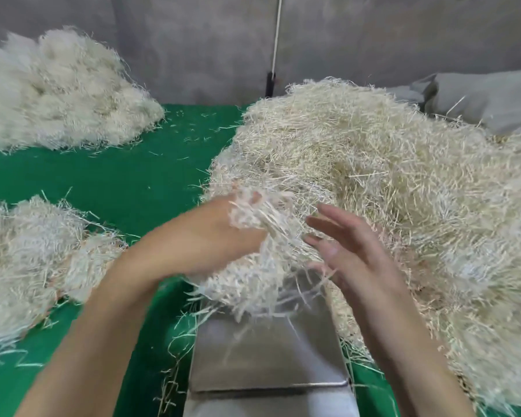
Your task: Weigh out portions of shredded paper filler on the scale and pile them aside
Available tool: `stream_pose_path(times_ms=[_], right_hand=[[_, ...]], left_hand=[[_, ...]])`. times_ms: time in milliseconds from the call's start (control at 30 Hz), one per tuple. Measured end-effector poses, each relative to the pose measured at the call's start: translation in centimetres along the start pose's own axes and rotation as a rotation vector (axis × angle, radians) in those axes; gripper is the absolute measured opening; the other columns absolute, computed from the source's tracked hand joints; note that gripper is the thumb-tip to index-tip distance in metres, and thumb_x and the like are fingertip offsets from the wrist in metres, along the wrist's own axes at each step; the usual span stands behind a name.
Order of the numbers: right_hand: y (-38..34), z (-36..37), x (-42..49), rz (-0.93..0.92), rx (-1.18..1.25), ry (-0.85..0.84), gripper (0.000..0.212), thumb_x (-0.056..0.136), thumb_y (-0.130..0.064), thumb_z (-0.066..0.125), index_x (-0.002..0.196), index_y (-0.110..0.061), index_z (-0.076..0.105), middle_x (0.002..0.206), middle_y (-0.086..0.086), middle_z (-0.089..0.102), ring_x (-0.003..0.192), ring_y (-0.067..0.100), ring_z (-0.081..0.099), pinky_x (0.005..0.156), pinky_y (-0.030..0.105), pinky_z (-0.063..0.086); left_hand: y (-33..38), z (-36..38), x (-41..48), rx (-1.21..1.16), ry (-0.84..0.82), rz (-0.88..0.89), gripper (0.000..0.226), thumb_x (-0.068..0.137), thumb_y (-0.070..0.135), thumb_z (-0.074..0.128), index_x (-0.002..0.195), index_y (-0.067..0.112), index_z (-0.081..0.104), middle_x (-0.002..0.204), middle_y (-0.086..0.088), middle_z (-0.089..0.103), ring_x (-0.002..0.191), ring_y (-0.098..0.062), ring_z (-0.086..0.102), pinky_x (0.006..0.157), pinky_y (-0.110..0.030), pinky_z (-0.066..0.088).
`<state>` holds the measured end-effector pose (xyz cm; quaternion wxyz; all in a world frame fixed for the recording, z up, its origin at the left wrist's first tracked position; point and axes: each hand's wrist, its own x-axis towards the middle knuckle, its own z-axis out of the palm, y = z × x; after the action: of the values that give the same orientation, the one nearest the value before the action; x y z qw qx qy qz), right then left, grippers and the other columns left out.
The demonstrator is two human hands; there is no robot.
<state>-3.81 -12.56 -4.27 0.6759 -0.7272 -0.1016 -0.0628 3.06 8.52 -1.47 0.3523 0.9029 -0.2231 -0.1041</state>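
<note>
A steel scale platform (268, 356) sits at the bottom centre on the green table. Above its far edge hangs a clump of cream shredded paper (253, 266), gripped by my left hand (211, 233), whose fingers are buried in the strands. My right hand (343, 242) hovers just right of the clump with fingers spread and straight, holding nothing. The big supply heap of shredded paper (388, 176) rises behind and to the right of both hands.
Two piles of shredded paper lie on the left: one at the back (57, 94), one near the front (27, 260). Loose strands litter the green cloth (118, 182). A grey sack (487, 97) lies at the back right against a grey wall.
</note>
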Motion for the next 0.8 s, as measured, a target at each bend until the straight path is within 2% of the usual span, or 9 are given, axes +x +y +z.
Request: stream_pose_path(times_ms=[100, 167, 233, 367, 467, 533, 633, 700, 800], right_hand=[[0.9, 0.8, -0.2, -0.019, -0.395, -0.171, 0.073, 0.069, -0.075, 0.066, 0.133, -0.072, 0.030, 0.144, -0.044, 0.029, 0.123, -0.021, 0.039, 0.096, 0.022, 0.043], [2.0, 0.8, -0.5, -0.045, -0.557, -0.206, 0.062, 0.075, -0.068, 0.066, 0.132, -0.061, 0.041, 0.135, -0.038, 0.040, 0.117, -0.019, 0.044, 0.084, 0.007, 0.039], [3.0, 0.4, -1.0, -0.043, -0.634, -0.177, 0.043, 0.078, -0.055, 0.071, 0.117, -0.043, 0.057, 0.110, -0.026, 0.053, 0.101, -0.006, 0.054, 0.074, 0.010, 0.037], [3.9, -0.7, -1.8, -0.003, -0.660, -0.020, 0.025, 0.076, -0.058, 0.070, 0.087, -0.040, 0.057, 0.093, -0.021, 0.056, 0.081, 0.002, 0.053, 0.066, 0.017, 0.038], [3.5, -0.7, -1.7, 0.024, -0.636, -0.060, 0.030, 0.078, -0.065, 0.064, 0.092, -0.038, 0.063, 0.097, -0.018, 0.059, 0.091, 0.002, 0.055, 0.075, 0.025, 0.042], [3.2, -0.3, -1.5, 0.038, -0.637, -0.100, 0.024, 0.078, -0.063, 0.065, 0.094, -0.045, 0.061, 0.099, -0.020, 0.056, 0.095, 0.001, 0.053, 0.073, 0.020, 0.037], [2.6, -0.5, -1.8, 0.064, -0.586, -0.083, 0.035, 0.069, -0.069, 0.067, 0.100, -0.054, 0.060, 0.103, -0.024, 0.051, 0.103, -0.002, 0.050, 0.079, 0.012, 0.034], [2.0, -1.5, -2.2, 0.062, -0.523, -0.026, 0.048, 0.063, -0.074, 0.066, 0.108, -0.059, 0.060, 0.112, -0.029, 0.051, 0.113, -0.010, 0.047, 0.087, 0.011, 0.034], [1.2, -2.8, -2.5, -0.020, -0.367, 0.027, 0.046, 0.073, -0.058, 0.063, 0.119, -0.053, 0.063, 0.124, -0.023, 0.055, 0.119, -0.007, 0.048, 0.092, 0.028, 0.036]], left_hand=[[2.4, 2.0, 1.0, 0.012, -0.134, -0.012, 0.042, 0.068, 0.055, 0.060, 0.108, 0.057, 0.047, 0.093, 0.016, 0.069, 0.078, -0.011, 0.070, 0.070, -0.045, 0.060], [2.1, 3.4, 1.5, 0.098, -0.160, -0.011, 0.066, 0.066, 0.055, 0.064, 0.125, 0.058, 0.032, 0.107, 0.020, 0.063, 0.085, -0.008, 0.068, 0.075, -0.042, 0.059], [1.4, 3.4, 1.9, 0.150, -0.215, -0.031, 0.085, 0.069, 0.058, 0.070, 0.136, 0.061, 0.018, 0.125, 0.028, 0.049, 0.097, -0.006, 0.065, 0.084, -0.037, 0.056], [0.2, 1.1, 1.3, -0.025, -0.298, 0.139, 0.075, 0.074, 0.059, 0.074, 0.134, 0.066, 0.029, 0.134, 0.043, 0.041, 0.118, 0.015, 0.045, 0.088, -0.016, 0.043], [-1.1, -0.5, 0.8, 0.034, -0.264, 0.181, 0.058, 0.077, 0.063, 0.070, 0.130, 0.058, 0.045, 0.130, 0.044, 0.045, 0.119, 0.022, 0.041, 0.094, -0.015, 0.036], [-1.5, -0.5, 0.7, 0.107, -0.288, 0.153, 0.059, 0.073, 0.071, 0.067, 0.127, 0.060, 0.047, 0.125, 0.050, 0.044, 0.115, 0.027, 0.040, 0.094, -0.012, 0.035], [-1.7, -0.4, 0.6, 0.130, -0.300, 0.164, 0.066, 0.060, 0.078, 0.063, 0.123, 0.064, 0.047, 0.114, 0.059, 0.040, 0.106, 0.034, 0.037, 0.080, -0.001, 0.035], [-1.7, -1.3, 0.2, 0.086, -0.227, 0.191, 0.064, 0.061, 0.080, 0.067, 0.120, 0.068, 0.046, 0.117, 0.057, 0.041, 0.107, 0.034, 0.037, 0.080, -0.005, 0.036], [-2.3, -2.9, -0.7, 0.039, -0.180, 0.246, 0.065, 0.065, 0.071, 0.068, 0.126, 0.066, 0.045, 0.132, 0.048, 0.041, 0.121, 0.027, 0.035, 0.098, -0.021, 0.031]])
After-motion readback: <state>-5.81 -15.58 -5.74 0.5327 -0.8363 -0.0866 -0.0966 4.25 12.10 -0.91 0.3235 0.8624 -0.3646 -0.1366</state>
